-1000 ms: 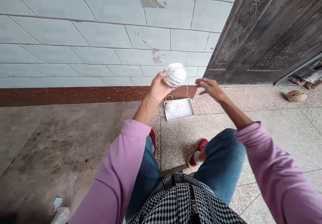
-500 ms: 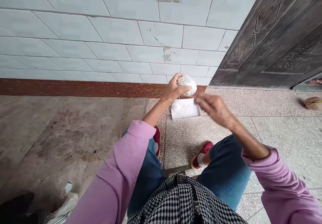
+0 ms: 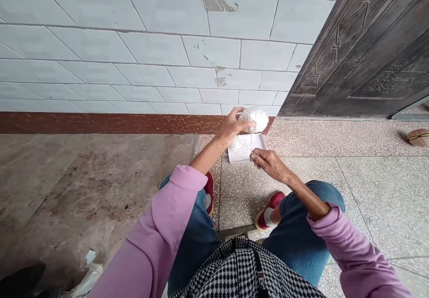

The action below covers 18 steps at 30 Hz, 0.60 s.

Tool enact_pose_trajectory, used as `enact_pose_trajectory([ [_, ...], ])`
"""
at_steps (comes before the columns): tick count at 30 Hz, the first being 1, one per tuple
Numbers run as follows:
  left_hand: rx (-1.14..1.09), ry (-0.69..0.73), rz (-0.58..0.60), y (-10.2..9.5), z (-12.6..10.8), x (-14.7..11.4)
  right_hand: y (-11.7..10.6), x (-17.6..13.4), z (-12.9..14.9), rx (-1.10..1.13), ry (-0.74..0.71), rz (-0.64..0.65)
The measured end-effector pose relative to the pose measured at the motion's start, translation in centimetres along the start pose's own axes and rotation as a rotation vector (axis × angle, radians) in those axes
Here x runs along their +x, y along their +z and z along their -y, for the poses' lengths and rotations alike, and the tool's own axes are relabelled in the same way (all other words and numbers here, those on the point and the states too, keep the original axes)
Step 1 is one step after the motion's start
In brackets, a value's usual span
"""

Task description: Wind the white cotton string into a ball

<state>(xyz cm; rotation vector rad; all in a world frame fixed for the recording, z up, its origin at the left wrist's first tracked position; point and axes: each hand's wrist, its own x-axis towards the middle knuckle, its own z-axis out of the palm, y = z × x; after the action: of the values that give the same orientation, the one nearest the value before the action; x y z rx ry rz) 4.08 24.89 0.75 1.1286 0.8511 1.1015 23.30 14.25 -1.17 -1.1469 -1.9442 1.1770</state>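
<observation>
My left hand [image 3: 232,127] is wrapped round a ball of white string [image 3: 260,119], held up near the foot of the wall. Below the ball, my right hand [image 3: 272,165] is closed in a pinch on a thin strand that runs down from it. Loose loops of string [image 3: 240,146] lie in a shallow white box [image 3: 258,142] on the floor beneath my hands, with some spilling over its left edge.
A tiled wall [image 3: 144,74] with a red-brown base strip rises in front. To the right stand a dark carved door [image 3: 365,61] and a ball [image 3: 418,137] on the speckled floor. A crumpled plastic bag [image 3: 87,281] lies at lower left.
My right hand has moved down and toward me from beside the ball, now with the strand drawn taut. The ball in my left hand sits slightly lower and further right.
</observation>
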Motion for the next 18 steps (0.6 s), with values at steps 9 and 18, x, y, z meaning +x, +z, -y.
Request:
enact_pose_trajectory([
  [9, -0.011, -0.194, 0.505, 0.6, -1.1, -2.0, -7.7, 3.3, 1.3, 0.054, -0.098, -0.389],
  [18, 0.282, 0.141, -0.077, -0.7, -0.1, 0.4, -2.5, 0.5, 2.6, 0.043, -0.053, 0.028],
])
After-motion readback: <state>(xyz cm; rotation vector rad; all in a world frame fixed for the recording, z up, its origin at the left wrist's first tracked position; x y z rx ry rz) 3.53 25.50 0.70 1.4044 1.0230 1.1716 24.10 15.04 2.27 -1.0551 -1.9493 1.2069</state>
